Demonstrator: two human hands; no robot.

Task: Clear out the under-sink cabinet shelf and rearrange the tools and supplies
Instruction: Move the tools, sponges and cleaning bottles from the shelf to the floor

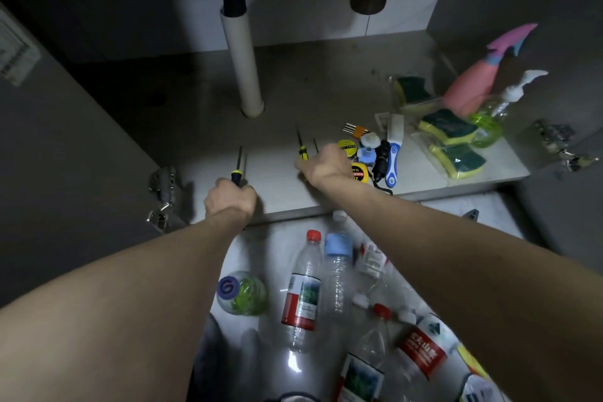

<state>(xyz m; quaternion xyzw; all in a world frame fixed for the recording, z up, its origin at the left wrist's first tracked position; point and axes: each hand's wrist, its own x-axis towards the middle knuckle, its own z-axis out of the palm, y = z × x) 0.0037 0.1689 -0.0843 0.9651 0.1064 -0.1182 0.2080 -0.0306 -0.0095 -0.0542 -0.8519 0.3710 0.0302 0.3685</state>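
Yellow-and-black handles mark the screwdrivers on the grey cabinet shelf (202, 127). The left hand (230, 201) has its fingers curled tight round the handle of one screwdriver (237, 170), whose shaft points toward twelve o'clock, at about nine o'clock of the shelf's front half. The right hand (323, 165) is closed over the handle of a second screwdriver (301, 148); a thin dark shaft (315, 145) rises just beside it, and whether that hand holds it too I cannot tell, since the knuckles hide the grip.

At three o'clock of the right hand, touching one another, lie a tape measure (360, 173), a roll of yellow tape (346, 144), a blue-and-white brush (393, 160) and a small set of hex keys (354, 130). Further toward two o'clock sit packed green-and-yellow sponges (447, 130), a pink spray bottle (473, 88) and a clear pump bottle (499, 108) with green liquid, near the right wall.

A white pipe (243, 65) stands at twelve o'clock, behind both hands, meeting the shelf. At six o'clock, on the floor before the shelf, lies a heap of empty plastic bottles (305, 287), several with red labels.
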